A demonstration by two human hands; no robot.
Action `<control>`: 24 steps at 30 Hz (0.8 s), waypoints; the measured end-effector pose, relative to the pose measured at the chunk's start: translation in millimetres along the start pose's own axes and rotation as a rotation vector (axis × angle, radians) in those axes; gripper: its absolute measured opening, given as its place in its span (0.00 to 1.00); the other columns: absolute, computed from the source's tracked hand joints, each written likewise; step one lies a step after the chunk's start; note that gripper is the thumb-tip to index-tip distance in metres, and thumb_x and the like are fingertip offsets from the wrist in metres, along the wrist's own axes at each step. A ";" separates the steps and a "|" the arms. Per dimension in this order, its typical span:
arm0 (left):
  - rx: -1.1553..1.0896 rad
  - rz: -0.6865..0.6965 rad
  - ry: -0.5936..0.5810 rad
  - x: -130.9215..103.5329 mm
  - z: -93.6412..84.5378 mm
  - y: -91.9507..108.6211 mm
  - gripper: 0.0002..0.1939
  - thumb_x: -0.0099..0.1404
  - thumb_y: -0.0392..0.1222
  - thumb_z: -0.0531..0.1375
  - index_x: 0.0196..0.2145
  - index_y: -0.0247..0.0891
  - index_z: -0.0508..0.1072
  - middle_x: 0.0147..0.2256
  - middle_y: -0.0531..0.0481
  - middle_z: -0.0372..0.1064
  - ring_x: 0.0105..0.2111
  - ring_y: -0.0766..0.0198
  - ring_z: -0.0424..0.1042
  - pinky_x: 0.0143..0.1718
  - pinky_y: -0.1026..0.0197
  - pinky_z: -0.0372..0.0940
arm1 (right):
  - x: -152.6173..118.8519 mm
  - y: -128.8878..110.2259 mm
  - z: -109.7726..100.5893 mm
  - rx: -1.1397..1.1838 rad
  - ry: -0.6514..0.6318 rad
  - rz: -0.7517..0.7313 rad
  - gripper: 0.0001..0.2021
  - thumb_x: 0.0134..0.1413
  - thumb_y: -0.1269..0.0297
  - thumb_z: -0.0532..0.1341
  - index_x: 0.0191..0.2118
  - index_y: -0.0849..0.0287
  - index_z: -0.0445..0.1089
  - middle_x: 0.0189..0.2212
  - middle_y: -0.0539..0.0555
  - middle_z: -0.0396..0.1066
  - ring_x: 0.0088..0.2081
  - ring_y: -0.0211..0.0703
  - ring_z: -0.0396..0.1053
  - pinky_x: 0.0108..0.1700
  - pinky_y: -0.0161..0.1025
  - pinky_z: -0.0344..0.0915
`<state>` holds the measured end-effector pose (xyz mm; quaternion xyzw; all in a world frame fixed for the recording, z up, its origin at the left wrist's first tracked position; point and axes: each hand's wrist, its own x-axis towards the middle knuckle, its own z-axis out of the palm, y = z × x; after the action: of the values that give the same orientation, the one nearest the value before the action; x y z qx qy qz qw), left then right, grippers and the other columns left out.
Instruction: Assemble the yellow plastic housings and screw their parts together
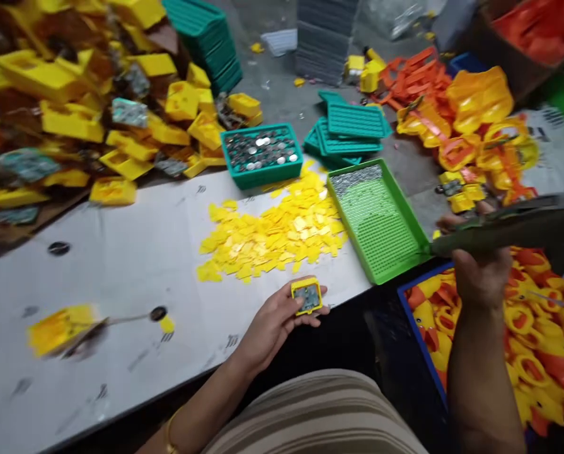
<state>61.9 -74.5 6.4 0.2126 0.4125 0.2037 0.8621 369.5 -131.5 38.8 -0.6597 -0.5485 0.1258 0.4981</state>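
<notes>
My left hand (282,315) grips a small square yellow plastic case (319,308) by its edges, thumb on top. A grey-green circuit board (306,296) lies inside the case, its open side turned up. Closed around a long dark tool, my right hand (483,271) is at the right, beyond the tray's near corner. That tool looks like an electric screwdriver (513,228), blurred, its narrow end pointing left. Close to that end is a light green tray (407,217) with small silver screws (357,180) gathered at its far end.
Flat yellow pieces (272,239) are heaped on the white-covered table (135,252). Behind them stands a teal tray (263,173) of round metal parts. Yellow cases with boards (121,151) pile up at left. A blue-edged bin (423,334) of yellow ducks (541,340) sits right.
</notes>
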 end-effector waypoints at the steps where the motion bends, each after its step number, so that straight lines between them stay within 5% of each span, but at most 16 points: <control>1: 0.022 -0.021 -0.020 2.5 4.7 -0.2 0.16 0.62 0.39 0.61 0.47 0.33 0.70 0.50 0.36 0.72 0.39 0.53 0.77 0.33 0.61 0.70 | 4.1 5.3 -10.3 0.018 0.014 0.020 0.13 0.53 0.54 0.64 0.44 0.49 0.70 0.33 0.51 0.75 0.34 0.46 0.74 0.35 0.45 0.71; 6: 0.056 -0.116 -0.050 13.7 24.7 1.0 0.13 0.62 0.38 0.60 0.45 0.33 0.72 0.51 0.35 0.71 0.39 0.52 0.76 0.31 0.60 0.70 | 27.8 6.2 -21.6 0.151 -0.135 0.081 0.15 0.49 0.61 0.66 0.44 0.53 0.70 0.26 0.49 0.72 0.29 0.44 0.72 0.33 0.45 0.71; 11: 0.050 -0.143 -0.077 27.6 36.2 -2.9 0.14 0.61 0.38 0.61 0.45 0.32 0.73 0.48 0.35 0.72 0.38 0.54 0.77 0.32 0.61 0.70 | 50.9 -6.2 11.9 0.400 0.072 0.003 0.14 0.50 0.56 0.63 0.42 0.53 0.69 0.23 0.47 0.69 0.24 0.42 0.69 0.32 0.47 0.72; 18: 0.044 -0.146 -0.027 31.1 34.6 -3.8 0.15 0.61 0.38 0.60 0.46 0.31 0.70 0.50 0.34 0.71 0.39 0.53 0.76 0.33 0.59 0.70 | 82.5 7.7 69.3 0.421 0.317 -0.027 0.11 0.53 0.53 0.60 0.38 0.54 0.65 0.17 0.44 0.59 0.17 0.37 0.61 0.24 0.40 0.67; 24: 0.009 -0.164 -0.019 32.5 33.3 -2.1 0.16 0.61 0.37 0.61 0.47 0.32 0.69 0.50 0.34 0.71 0.39 0.52 0.76 0.33 0.58 0.70 | 96.5 9.7 87.6 0.402 0.392 -0.066 0.12 0.51 0.52 0.62 0.36 0.53 0.63 0.16 0.42 0.54 0.13 0.35 0.57 0.18 0.37 0.60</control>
<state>107.6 -65.7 4.0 0.1841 0.4212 0.1286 0.8787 348.3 -3.1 26.4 -0.5411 -0.4269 0.0859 0.7194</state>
